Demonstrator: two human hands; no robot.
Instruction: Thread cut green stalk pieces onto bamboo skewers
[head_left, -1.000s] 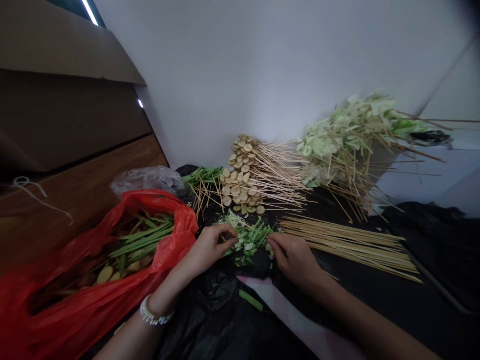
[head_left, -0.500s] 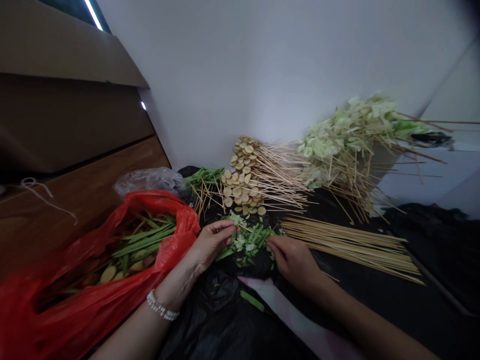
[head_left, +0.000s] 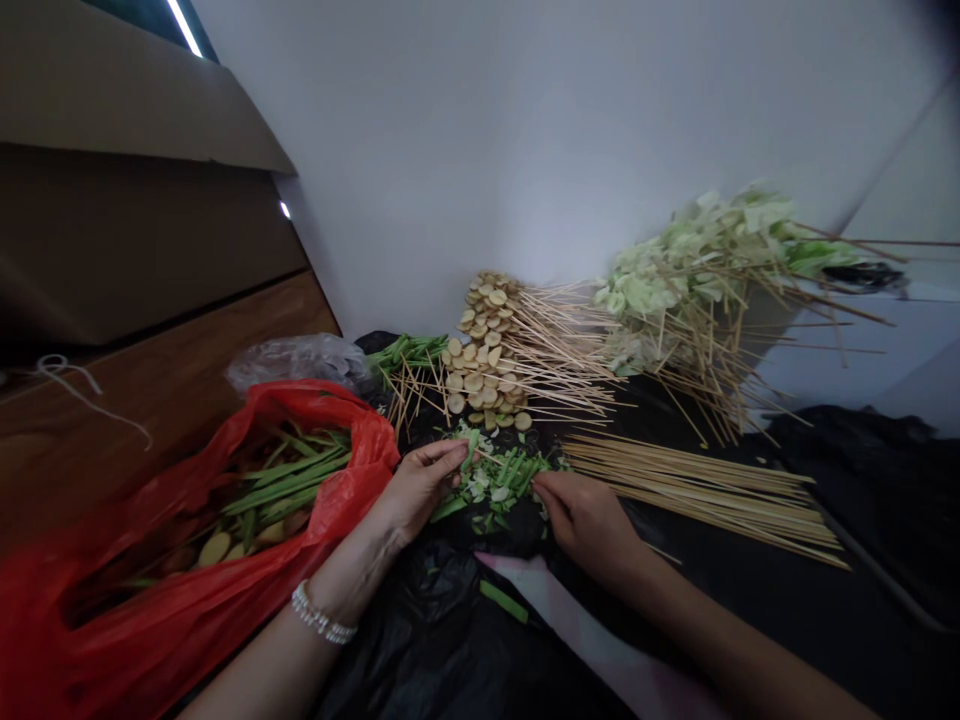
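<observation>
My left hand (head_left: 426, 488) pinches a piece of green bean (head_left: 471, 450) between thumb and fingertips. Against that piece lies the tip end of a thin bamboo skewer (head_left: 491, 458); whether it has pierced through is too small to tell. The skewer's other end is pinched in my right hand (head_left: 581, 515), its fingers closed. Below and between both hands is a pile of cut green bean pieces (head_left: 517, 472) mixed with pale leafy scraps. A bundle of loose bamboo skewers (head_left: 705, 490) lies right of my right hand.
A red plastic bag (head_left: 367, 430) with long green beans and potato slices stands at left. Behind are stacked skewers of potato slices (head_left: 487, 375), skewered green beans (head_left: 412, 352) and cabbage skewers (head_left: 690, 250). Black plastic (head_left: 427, 640) covers the near surface, a green piece (head_left: 504, 602) on it.
The green bean piece in my left fingers now stands more upright across the skewer's tip end. Both hands have barely shifted.
</observation>
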